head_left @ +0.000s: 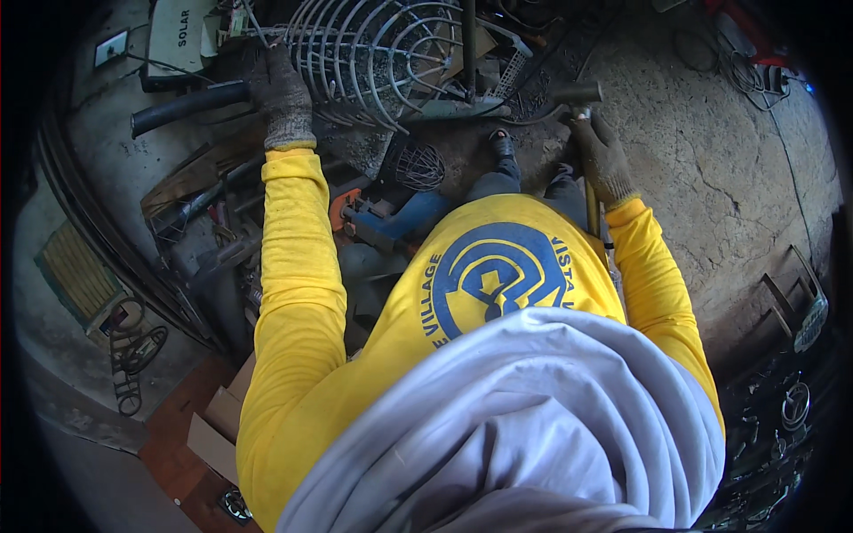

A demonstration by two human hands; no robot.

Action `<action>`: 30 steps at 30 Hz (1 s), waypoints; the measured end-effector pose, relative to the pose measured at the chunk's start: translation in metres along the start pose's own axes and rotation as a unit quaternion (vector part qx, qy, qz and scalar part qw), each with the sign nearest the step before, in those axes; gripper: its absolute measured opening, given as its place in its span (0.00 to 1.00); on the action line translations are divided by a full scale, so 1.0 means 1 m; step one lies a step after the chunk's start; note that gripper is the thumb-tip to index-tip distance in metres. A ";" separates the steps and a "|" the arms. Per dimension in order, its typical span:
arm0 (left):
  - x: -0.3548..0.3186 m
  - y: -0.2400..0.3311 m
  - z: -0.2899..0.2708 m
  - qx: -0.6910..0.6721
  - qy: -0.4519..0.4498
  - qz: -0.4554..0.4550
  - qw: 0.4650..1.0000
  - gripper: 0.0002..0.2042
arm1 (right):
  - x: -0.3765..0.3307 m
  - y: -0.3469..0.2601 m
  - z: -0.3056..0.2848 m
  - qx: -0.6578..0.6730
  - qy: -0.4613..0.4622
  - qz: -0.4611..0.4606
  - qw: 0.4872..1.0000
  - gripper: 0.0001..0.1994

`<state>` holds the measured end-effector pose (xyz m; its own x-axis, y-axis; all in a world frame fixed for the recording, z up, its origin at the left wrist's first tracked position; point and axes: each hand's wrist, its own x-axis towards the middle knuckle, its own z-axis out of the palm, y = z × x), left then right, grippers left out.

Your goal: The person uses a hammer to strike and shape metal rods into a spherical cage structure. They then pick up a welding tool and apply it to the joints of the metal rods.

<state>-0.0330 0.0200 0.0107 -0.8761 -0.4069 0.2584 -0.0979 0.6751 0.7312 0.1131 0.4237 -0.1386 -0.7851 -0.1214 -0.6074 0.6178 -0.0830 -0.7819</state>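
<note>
The gloved left hand [283,93] grips the wire fan guard [382,53] (by its rim) on the cluttered floor; the right hand [602,158] clutches a hammer [579,98] just beside it.

My hammer [582,133] handle is hidden behind my right hand [604,160]; the wire cage [382,53] is cut off by the top edge.

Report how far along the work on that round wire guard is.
Done: the wire guard already has its curved ribs in shape. In hand: the left hand steadies its edge while the right hand grips a hammer. Left: cannot tell; no finished joints or fixings are clearly visible.
</note>
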 end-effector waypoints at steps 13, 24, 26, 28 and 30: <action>-0.003 0.024 -0.012 -0.324 -0.096 -0.242 0.909 0.16 | -0.015 0.005 -0.062 0.078 0.081 0.008 0.994 0.19; -0.036 0.089 -0.025 -0.321 -0.010 -0.268 0.908 0.16 | -0.010 0.003 -0.064 0.021 0.071 0.015 0.997 0.16; -0.047 0.100 -0.026 -0.327 -0.004 -0.259 0.909 0.16 | -0.014 0.003 -0.065 0.017 0.083 0.025 0.996 0.16; -0.061 0.110 -0.029 -0.345 0.002 -0.273 0.898 0.17 | -0.018 0.004 -0.067 0.020 0.086 0.027 0.996 0.16; -0.071 0.116 -0.033 -0.365 0.012 -0.291 0.884 0.18 | -0.021 0.002 -0.068 0.015 0.088 0.033 0.995 0.16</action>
<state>0.0335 0.1076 0.0979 -0.7661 -0.5740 -0.2890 -0.1902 -0.2270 0.9551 0.1278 0.4939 -0.1366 -0.7366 0.0478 -0.6747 0.6673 -0.1111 -0.7364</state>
